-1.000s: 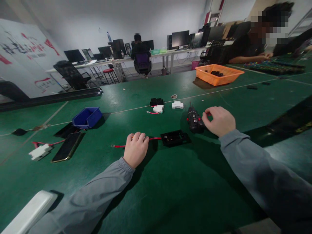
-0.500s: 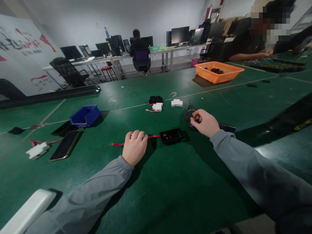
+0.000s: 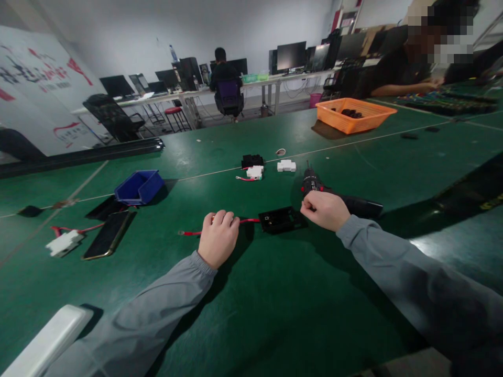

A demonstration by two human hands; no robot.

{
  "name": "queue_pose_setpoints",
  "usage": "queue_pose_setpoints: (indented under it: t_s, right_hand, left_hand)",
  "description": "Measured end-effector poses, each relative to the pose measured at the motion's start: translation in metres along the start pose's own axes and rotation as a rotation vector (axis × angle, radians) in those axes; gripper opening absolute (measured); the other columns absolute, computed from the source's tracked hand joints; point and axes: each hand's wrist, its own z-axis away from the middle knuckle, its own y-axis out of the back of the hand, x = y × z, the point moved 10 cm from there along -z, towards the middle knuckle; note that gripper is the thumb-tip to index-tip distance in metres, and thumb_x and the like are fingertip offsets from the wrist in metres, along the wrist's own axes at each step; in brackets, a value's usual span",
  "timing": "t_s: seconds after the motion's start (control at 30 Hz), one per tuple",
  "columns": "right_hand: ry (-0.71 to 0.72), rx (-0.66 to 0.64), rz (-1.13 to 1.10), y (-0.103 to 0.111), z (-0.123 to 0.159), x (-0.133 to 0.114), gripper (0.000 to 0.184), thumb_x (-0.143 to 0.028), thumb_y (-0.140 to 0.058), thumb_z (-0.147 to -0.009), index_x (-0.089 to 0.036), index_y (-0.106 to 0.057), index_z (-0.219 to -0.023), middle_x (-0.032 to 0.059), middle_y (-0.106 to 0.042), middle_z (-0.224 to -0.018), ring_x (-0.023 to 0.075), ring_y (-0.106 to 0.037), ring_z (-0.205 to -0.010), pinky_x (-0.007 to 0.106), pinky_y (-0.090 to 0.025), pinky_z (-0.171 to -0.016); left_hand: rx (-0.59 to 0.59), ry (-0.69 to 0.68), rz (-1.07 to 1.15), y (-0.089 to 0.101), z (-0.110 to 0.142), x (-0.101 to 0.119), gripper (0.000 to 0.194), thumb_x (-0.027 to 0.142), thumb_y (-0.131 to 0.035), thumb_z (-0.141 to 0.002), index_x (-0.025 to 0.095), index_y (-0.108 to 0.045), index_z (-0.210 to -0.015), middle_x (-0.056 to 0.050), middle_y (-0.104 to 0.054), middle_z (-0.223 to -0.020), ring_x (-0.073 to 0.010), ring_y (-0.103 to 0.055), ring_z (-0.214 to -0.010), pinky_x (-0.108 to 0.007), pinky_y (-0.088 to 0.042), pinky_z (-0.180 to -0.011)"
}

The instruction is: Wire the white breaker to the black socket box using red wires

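Note:
My left hand is closed over a red wire. The wire shows on both sides of the fingers, with a metal ring lug at its left end; whatever else lies under the palm is hidden. To the right, the wire meets an open black plastic housing lying on the table. My right hand is near the housing's right end, thumb and fingers pinched together; I cannot make out what is in them. Just behind that hand lies a black cordless drill with its bit pointing away from me.
Small white modules and a black housing lie farther back. On the left are a blue bin, a phone and a wired white module. An orange basket holds dark parts. A co-worker's arm is at far right.
My right hand has come off the drill, moving toward me and slightly left, near the black housing's right end. My left hand stays on the red wire.

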Motion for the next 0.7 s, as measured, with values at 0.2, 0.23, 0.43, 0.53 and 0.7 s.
queue_pose_setpoints:
  t_s: [0.2,0.23,0.43,0.53,0.7]
  right_hand:
    - [-0.081,0.021,-0.026,0.000,0.003,0.010,0.010,-0.019,-0.055,-0.084,-0.021,-0.048,-0.077,0.0001,-0.055,-0.067,0.0169,-0.056,-0.061,0.029,-0.043,-0.060]
    - [-0.087,0.016,-0.032,-0.001,0.003,0.011,0.008,-0.019,-0.055,-0.084,-0.021,-0.049,-0.079,0.0004,-0.056,-0.067,0.0171,-0.057,-0.061,0.029,-0.043,-0.060]
    - [-0.124,-0.007,-0.071,-0.003,0.003,0.014,0.005,-0.018,-0.056,-0.082,-0.020,-0.053,-0.085,0.0009,-0.058,-0.069,0.0183,-0.060,-0.064,0.031,-0.046,-0.062]
    - [-0.132,-0.022,-0.095,-0.004,0.003,0.014,0.007,-0.017,-0.055,-0.082,-0.020,-0.055,-0.089,0.0012,-0.060,-0.072,0.0190,-0.061,-0.067,0.032,-0.048,-0.065]
    - [-0.144,-0.042,-0.105,-0.006,0.004,0.016,0.009,-0.018,-0.054,-0.084,-0.021,-0.056,-0.091,0.0023,-0.063,-0.075,0.0202,-0.063,-0.070,0.033,-0.049,-0.068]
  left_hand:
    - [-0.006,0.000,0.000,-0.001,0.000,0.000,0.020,0.020,-0.049,-0.094,0.019,-0.066,-0.103,-0.010,-0.066,-0.105,-0.0285,-0.055,-0.106,-0.046,-0.039,-0.089]
    - [-0.005,-0.001,-0.001,-0.001,0.000,0.000,0.020,0.020,-0.049,-0.094,0.019,-0.066,-0.103,-0.010,-0.066,-0.105,-0.0285,-0.055,-0.106,-0.046,-0.039,-0.089]
    - [0.001,0.001,0.007,0.001,0.000,0.000,0.020,0.019,-0.049,-0.094,0.019,-0.067,-0.102,-0.011,-0.066,-0.104,-0.0282,-0.055,-0.105,-0.046,-0.039,-0.089]
    - [0.003,0.003,0.028,0.002,0.000,0.000,0.020,0.019,-0.049,-0.094,0.019,-0.067,-0.101,-0.011,-0.066,-0.103,-0.0284,-0.055,-0.105,-0.046,-0.039,-0.088]
    - [0.019,-0.001,0.037,0.003,0.000,0.000,0.021,0.018,-0.049,-0.093,0.019,-0.068,-0.102,-0.012,-0.066,-0.104,-0.0288,-0.054,-0.106,-0.047,-0.038,-0.089]
